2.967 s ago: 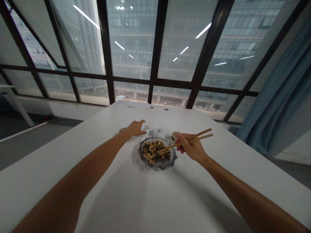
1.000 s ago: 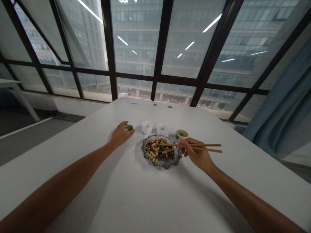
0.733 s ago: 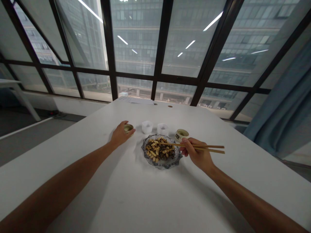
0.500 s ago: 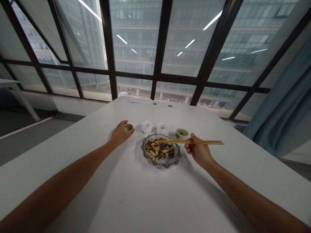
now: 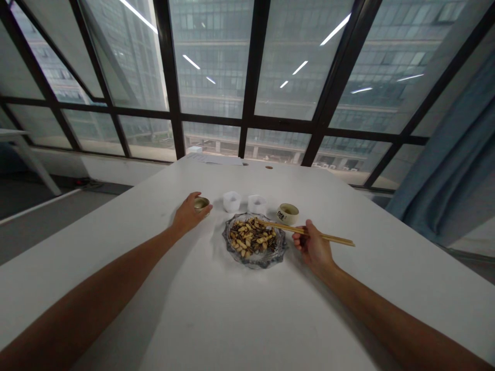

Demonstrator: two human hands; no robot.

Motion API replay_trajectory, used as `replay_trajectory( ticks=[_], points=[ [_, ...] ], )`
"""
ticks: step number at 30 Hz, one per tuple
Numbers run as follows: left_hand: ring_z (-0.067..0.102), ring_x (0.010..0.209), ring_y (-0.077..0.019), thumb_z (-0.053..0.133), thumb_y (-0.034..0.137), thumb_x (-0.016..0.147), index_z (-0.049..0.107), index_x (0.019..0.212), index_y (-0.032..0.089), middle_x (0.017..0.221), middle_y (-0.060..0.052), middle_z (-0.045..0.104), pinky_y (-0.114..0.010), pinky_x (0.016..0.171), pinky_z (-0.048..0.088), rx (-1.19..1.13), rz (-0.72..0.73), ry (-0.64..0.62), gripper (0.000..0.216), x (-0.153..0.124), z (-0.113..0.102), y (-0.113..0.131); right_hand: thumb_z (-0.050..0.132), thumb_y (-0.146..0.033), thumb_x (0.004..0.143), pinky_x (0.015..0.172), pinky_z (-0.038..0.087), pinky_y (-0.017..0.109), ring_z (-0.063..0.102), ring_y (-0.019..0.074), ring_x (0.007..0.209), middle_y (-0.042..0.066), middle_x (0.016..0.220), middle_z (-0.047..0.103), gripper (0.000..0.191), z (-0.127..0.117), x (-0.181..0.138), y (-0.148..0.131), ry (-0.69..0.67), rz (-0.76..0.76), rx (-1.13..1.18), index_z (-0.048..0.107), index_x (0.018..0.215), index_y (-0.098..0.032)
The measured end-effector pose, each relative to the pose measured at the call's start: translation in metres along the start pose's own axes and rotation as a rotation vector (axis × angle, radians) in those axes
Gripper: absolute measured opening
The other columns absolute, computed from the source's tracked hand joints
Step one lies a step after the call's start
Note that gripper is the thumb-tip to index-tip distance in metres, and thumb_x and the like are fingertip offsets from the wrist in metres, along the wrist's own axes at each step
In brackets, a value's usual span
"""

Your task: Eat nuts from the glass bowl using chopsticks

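My left hand is wrapped round a small tea cup that stands on the white table. In my right hand is a pair of wooden chopsticks, held slantwise. Their tips reach over the far side of a clear glass dish with a scalloped rim. Mixed seeds, some pale and some dark, lie heaped in the dish. Whether the tips grip a seed is too small to tell. Behind the dish's right side sits a second tea cup, yellowish with dark writing.
Two small white cups stand between the tea cups, behind the dish. Papers lie at the far end of the white table. Beyond are framed windows, with a blue curtain on the right.
The chopsticks have tilted: their rear ends are lower and their tips slightly higher, over the seeds. My left hand has stayed on the tea cup.
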State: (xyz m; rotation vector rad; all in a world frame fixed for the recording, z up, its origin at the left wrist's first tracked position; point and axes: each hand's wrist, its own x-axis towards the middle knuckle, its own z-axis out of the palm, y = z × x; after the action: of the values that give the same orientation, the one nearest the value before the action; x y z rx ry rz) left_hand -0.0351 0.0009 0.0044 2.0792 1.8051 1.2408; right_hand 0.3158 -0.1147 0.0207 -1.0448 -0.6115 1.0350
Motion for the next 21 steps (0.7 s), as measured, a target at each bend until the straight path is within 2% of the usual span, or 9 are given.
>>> replay_trajectory(
  ticks=[3, 6, 12, 17, 21],
  points=[
    [0.066, 0.112, -0.0264, 0.066, 0.054, 0.084, 0.049, 0.132, 0.022, 0.128, -0.011, 0.067, -0.039, 0.096, 0.053, -0.001, 0.008, 0.0, 0.061, 0.0, 0.0, 0.0, 0.083, -0.068, 0.061, 0.032, 0.041, 0.02, 0.054, 0.0119, 0.038, 0.003, 0.049, 0.064, 0.056, 0.004, -0.009, 0.002, -0.04, -0.135, -0.049, 0.064, 0.065, -0.016],
    [0.066, 0.112, -0.0263, 0.066, 0.055, 0.084, 0.049, 0.133, 0.022, 0.128, -0.011, 0.067, -0.039, 0.096, 0.053, 0.009, 0.006, -0.005, 0.062, 0.0, 0.0, -0.001, 0.083, -0.075, 0.053, 0.032, 0.041, 0.021, 0.054, 0.0126, 0.037, 0.003, 0.049, 0.065, 0.062, 0.007, -0.013, 0.004, -0.082, -0.185, -0.093, 0.065, 0.065, -0.016],
    [0.067, 0.111, -0.026, 0.066, 0.056, 0.084, 0.049, 0.133, 0.021, 0.126, -0.011, 0.068, -0.037, 0.095, 0.052, 0.026, -0.012, -0.018, 0.062, 0.0, -0.002, 0.002, 0.084, -0.075, 0.05, 0.031, 0.038, 0.021, 0.053, 0.012, 0.036, 0.003, 0.047, 0.063, 0.063, 0.006, -0.013, 0.003, -0.074, -0.148, -0.088, 0.064, 0.064, -0.016],
    [0.07, 0.104, -0.0269, 0.064, 0.061, 0.084, 0.046, 0.137, 0.022, 0.117, -0.01, 0.072, -0.037, 0.09, 0.054, 0.082, -0.07, -0.05, 0.068, -0.001, -0.007, 0.009, 0.083, -0.074, 0.053, 0.032, 0.04, 0.021, 0.054, 0.0126, 0.037, 0.003, 0.048, 0.064, 0.062, 0.005, -0.012, 0.002, -0.108, -0.136, -0.077, 0.065, 0.065, -0.017],
    [0.071, 0.104, -0.0299, 0.067, 0.067, 0.079, 0.046, 0.138, 0.021, 0.112, -0.012, 0.074, -0.038, 0.086, 0.054, 0.124, -0.168, -0.076, 0.077, 0.0, -0.01, 0.011, 0.076, -0.076, 0.065, 0.033, 0.042, 0.023, 0.055, 0.0139, 0.038, 0.003, 0.051, 0.065, 0.059, 0.003, -0.013, 0.005, -0.111, -0.265, -0.127, 0.065, 0.068, -0.018]
  ],
)
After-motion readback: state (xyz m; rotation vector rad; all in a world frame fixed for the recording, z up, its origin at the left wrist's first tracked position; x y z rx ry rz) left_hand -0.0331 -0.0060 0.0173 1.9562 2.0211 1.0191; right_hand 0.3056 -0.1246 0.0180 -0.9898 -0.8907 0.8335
